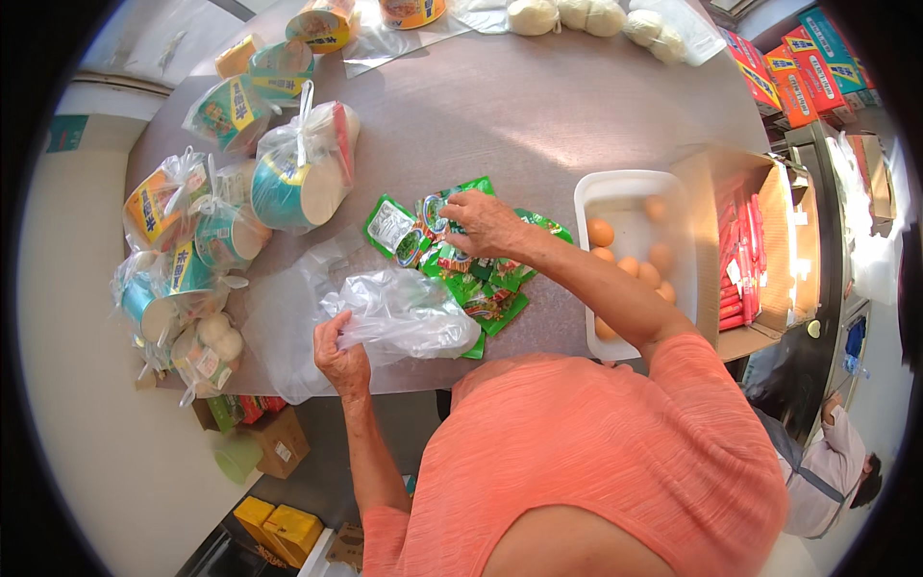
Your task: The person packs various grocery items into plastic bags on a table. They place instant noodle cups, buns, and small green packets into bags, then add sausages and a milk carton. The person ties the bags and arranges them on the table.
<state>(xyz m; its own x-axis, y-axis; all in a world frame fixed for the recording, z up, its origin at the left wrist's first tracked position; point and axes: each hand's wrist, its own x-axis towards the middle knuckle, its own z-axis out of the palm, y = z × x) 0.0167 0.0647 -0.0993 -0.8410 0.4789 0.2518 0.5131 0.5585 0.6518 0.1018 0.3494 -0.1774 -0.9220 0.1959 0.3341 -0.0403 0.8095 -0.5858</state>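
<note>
My left hand [342,355] grips the edge of a clear plastic bag [407,317], which lies crumpled on the table and bulges towards the right. What is inside it, if anything, is hard to make out. Over a loose pile of green food sachets [479,285], my right hand [482,225] reaches down with bent fingers. The fingertips touch the upper sachets; whether they pinch one is hidden. One sachet [391,226] at the pile's left shows its pale printed back. Flat clear bags [285,324] lie beneath and left of the crumpled one.
Bagged instant noodle cups [296,191] crowd the table's left side. A white plastic tub [636,345] of eggs [601,232] stands right, beside a cardboard box [775,252] of red-wrapped sticks [746,260]. Bagged round white buns [591,16] sit at the far edge. Another person [826,469] is at far right.
</note>
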